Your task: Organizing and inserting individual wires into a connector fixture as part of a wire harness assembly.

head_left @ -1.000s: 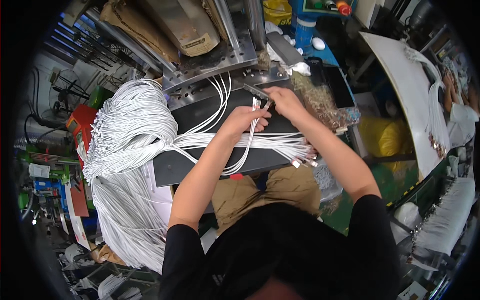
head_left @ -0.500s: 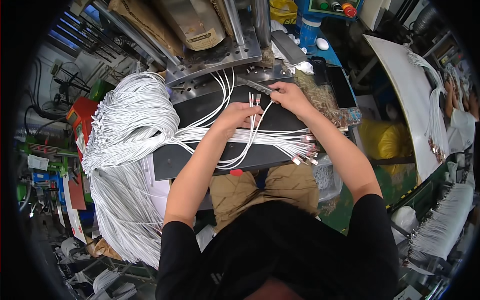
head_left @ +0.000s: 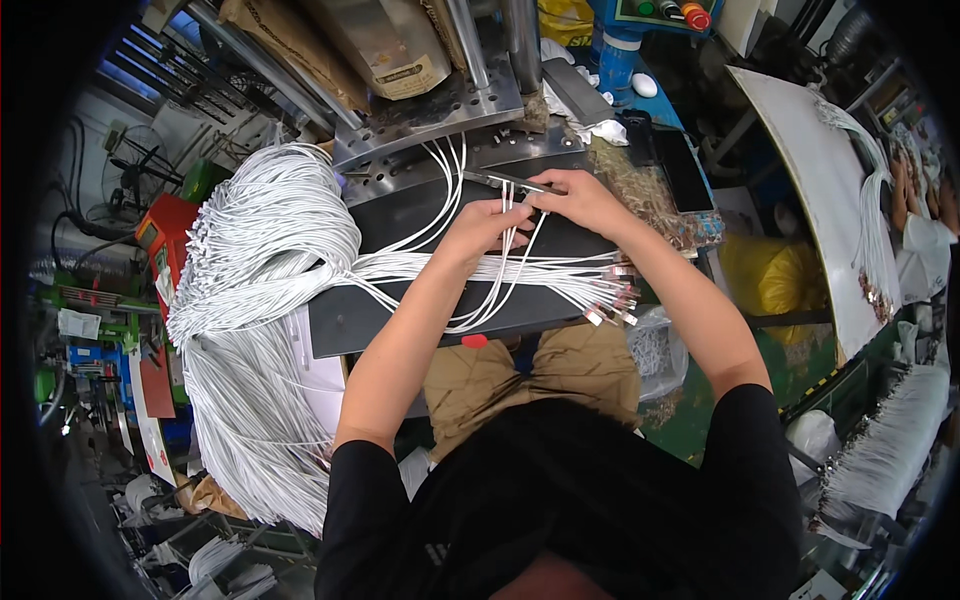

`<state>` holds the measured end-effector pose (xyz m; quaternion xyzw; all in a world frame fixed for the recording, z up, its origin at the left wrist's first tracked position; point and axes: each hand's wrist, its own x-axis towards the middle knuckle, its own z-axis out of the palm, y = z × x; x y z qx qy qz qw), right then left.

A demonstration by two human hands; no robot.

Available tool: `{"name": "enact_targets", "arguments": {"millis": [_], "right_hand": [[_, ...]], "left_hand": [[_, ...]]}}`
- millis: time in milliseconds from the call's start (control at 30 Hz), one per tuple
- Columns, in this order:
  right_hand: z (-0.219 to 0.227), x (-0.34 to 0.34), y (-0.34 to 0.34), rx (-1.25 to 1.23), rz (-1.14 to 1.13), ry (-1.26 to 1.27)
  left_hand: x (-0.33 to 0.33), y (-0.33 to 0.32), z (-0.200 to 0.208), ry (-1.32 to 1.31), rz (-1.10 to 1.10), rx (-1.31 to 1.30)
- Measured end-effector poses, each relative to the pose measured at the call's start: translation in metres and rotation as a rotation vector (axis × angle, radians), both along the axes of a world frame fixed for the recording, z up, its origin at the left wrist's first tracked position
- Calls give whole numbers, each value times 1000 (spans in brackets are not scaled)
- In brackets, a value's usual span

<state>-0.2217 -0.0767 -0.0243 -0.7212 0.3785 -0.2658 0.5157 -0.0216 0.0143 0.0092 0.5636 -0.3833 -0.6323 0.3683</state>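
Note:
My left hand point(head_left: 484, 230) is closed around a few white cables point(head_left: 497, 285), whose ends stick up past the fingers. Close beside it, my right hand point(head_left: 588, 203) pinches a narrow flat metal bar point(head_left: 490, 179). The bar lies across the cable ends, its free end pointing left. Whether any cable is seated in it is too small to tell. Below the hands, a bundle of white cables point(head_left: 420, 268) runs across the black work surface point(head_left: 335, 325), ending at the right in small connectors point(head_left: 610, 298). A large coiled heap of white cables point(head_left: 270, 215) sits to the left.
Ahead stands a press with a perforated metal plate point(head_left: 430, 128) and steel columns; a few cables reach under it. A dark phone point(head_left: 683, 175) lies at the right. A clear plastic bag point(head_left: 655, 350) hangs by my knee. Another person's hands point(head_left: 903, 195) show at far right.
My right hand has shifted a little left with the metal bar, which now lies flatter and over the cable ends. My left hand has moved slightly right, so both hands are closer together.

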Motion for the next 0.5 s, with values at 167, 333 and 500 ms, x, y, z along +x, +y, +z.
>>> {"name": "enact_targets", "arguments": {"millis": [167, 333, 500], "right_hand": [[18, -12, 0, 171, -8, -16], [18, -12, 4, 148, 85, 21], [18, -13, 11, -67, 69, 108]], "left_hand": [[25, -9, -13, -59, -38, 28], [15, -11, -17, -209, -134, 14], [7, -8, -13, -152, -112, -16]]}}
